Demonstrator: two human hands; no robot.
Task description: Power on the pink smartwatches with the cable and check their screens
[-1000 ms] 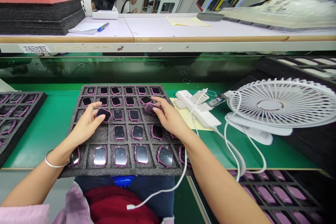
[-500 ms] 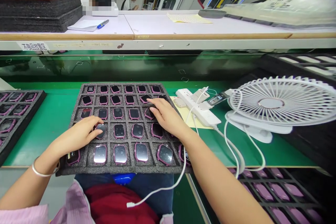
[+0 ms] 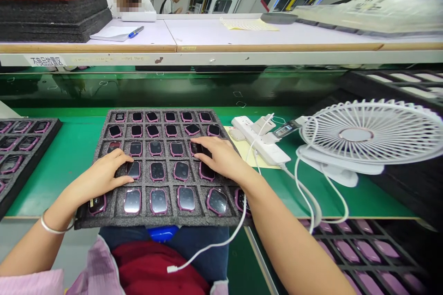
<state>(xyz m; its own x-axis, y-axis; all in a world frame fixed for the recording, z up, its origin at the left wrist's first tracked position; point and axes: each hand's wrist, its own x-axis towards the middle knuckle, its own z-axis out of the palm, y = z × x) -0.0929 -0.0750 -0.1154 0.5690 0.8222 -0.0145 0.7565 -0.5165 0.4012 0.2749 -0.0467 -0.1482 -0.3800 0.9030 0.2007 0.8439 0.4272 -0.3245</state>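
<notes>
Left hand (image 3: pixel 104 174): opened wide at grey-screened smartwatch (image 3: pixel 134 170), near foam tray (image 3: pixel 166 221)'s left edge.
Right hand (image 3: pixel 223 156): narrow over dark-screened smartwatch (image 3: pixel 194 148), toward right edge; grip cannot be told.
Placement: tray set at worktop (image 3: pixel 78 147)'s near edge, presumably for reach.

Purple-rimmed watches (image 3: pixel 157 171) – face up in gray foam tray (image 3: pixel 166 221).

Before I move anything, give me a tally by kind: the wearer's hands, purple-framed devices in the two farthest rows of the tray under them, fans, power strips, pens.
Left hand and right hand: 2
Purple-framed devices, two farthest rows of the tray: 12
Fan: 1
Power strip: 1
Pen: 1
Total: 17
</notes>
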